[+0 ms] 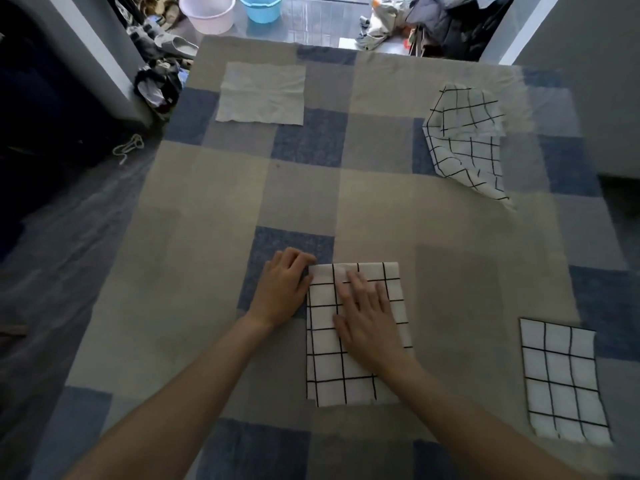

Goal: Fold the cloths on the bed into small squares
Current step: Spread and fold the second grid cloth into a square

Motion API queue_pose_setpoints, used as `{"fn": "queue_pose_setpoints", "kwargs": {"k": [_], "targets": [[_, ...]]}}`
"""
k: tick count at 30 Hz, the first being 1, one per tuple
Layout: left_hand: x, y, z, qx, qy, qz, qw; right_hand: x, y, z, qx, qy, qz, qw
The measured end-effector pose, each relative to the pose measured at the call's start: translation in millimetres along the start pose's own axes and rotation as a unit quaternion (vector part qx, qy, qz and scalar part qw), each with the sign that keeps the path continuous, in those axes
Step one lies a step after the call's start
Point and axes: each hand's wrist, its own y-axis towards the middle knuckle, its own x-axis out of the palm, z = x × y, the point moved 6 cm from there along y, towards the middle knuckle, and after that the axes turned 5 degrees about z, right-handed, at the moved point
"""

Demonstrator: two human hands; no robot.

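Note:
A white cloth with a black grid [332, 368] lies folded into a rectangle on the bed in front of me. My right hand [369, 318] rests flat on its upper middle with the fingers straight. My left hand [282, 287] sits at the cloth's top left corner, fingers curled at the edge there. A second grid cloth [562, 381] lies folded flat at the right. A third grid cloth [465, 140] lies crumpled at the far right. A plain grey cloth [261, 93] lies spread flat at the far left.
The bed has a blue, grey and beige checked cover [221, 216]. Beyond its far edge stand a pink basin [207, 12] and a blue bucket [261, 6] on the floor, with a pile of clothes [433, 22] to the right. Slippers and clutter lie at the far left.

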Motion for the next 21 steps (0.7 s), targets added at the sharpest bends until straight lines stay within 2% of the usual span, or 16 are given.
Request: {"fn": "queue_pose_setpoints", "kwargs": {"k": [5,8,13,21], "targets": [[3.5,-21.4,21.2,0.042,-0.017,0.009,0.999,2.9,1.9,-4.3,0.018,0.002,0.009,1.000],[15.6,-32.8,40.9,0.077,-0.021,-0.040,0.996,5.0,3.8,-7.5,0.032,0.006,0.015,0.999],[35.2,-44.4,41.3,0.003,0.008,-0.112,0.994,6.4,3.2,-9.8,0.042,0.015,0.027,0.999],[41.3,-46.3,39.7,-0.041,0.084,-0.121,0.988,4.7,0.9,-5.3,0.040,0.027,0.025,0.999]]}}
